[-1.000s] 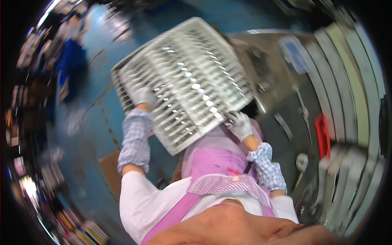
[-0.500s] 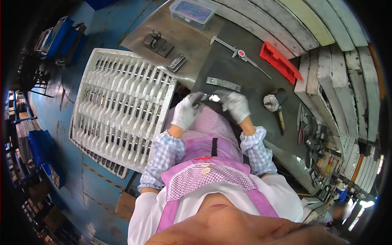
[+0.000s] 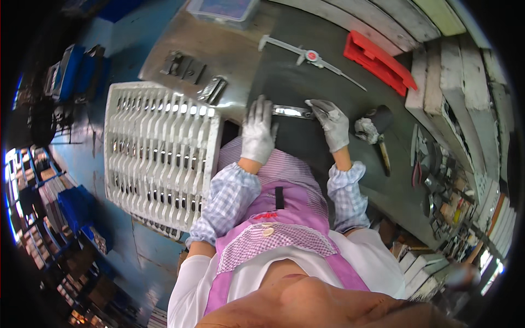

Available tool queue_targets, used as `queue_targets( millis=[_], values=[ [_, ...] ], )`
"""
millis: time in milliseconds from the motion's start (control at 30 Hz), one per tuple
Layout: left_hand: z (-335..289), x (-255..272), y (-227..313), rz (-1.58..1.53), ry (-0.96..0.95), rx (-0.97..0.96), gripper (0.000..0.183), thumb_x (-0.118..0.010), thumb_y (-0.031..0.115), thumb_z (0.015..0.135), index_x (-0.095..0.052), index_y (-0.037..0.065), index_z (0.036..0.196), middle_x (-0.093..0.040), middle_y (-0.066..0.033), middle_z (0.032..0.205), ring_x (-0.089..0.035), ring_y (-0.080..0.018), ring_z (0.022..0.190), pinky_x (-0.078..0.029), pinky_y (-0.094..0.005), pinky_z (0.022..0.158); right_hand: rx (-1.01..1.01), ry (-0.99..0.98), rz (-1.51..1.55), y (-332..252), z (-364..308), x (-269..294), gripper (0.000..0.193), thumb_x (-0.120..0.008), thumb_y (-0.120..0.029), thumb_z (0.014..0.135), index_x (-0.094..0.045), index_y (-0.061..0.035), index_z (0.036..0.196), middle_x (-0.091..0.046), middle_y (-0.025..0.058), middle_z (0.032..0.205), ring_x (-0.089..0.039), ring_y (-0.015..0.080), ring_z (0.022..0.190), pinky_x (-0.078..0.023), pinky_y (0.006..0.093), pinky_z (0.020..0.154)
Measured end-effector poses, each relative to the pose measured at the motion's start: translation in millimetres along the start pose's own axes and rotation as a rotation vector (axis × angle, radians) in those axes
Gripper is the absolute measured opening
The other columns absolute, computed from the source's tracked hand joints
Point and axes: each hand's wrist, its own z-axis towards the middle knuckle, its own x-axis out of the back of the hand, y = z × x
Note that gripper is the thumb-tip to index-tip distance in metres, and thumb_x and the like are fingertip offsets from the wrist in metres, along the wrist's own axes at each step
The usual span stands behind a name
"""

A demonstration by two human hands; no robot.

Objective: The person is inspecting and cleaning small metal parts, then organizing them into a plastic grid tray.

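Metal strip [image 3: 292, 111] — left hand [image 3: 258, 131] unclenched by its left end, right hand [image 3: 332, 124] at its right — cannot tell if clamped.

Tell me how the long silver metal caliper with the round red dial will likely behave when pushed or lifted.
The caliper should stay stiff, judging by its straight metallic beam. Lying flat, it would probably slide rather than roll. Its small round dial may be fragile if knocked.
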Motion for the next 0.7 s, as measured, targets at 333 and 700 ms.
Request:
queue_targets(
  millis=[333,700],
  values=[
    [-2,-13,3,0.071,0.041,-0.022,0.069,-0.065,0.023,0.090,-0.035,-0.004,0.146,-0.036,-0.0244,0.152,-0.037,-0.0403,0.140,-0.027,-0.0530,0.118,0.136,0.195,-0.491,35,-31,-7,0.023,-0.072,-0.028,0.086,-0.079,-0.0170,0.105,-0.071,-0.0009,0.110,-0.063,0.0249,0.095,-0.048,0.0382,0.087],
    [-1,7,4,-0.043,-0.124,0.146,0.072,-0.075,0.026,0.083,-0.045,-0.002,0.143,-0.038,-0.0230,0.154,-0.039,-0.0407,0.141,-0.033,-0.0526,0.115,0.274,0.031,-0.618,-10,-19,-16,0.048,-0.069,-0.007,0.077,-0.070,-0.0103,0.125,-0.066,0.0081,0.129,-0.066,0.0259,0.100,-0.051,0.0415,0.085]
  ],
)
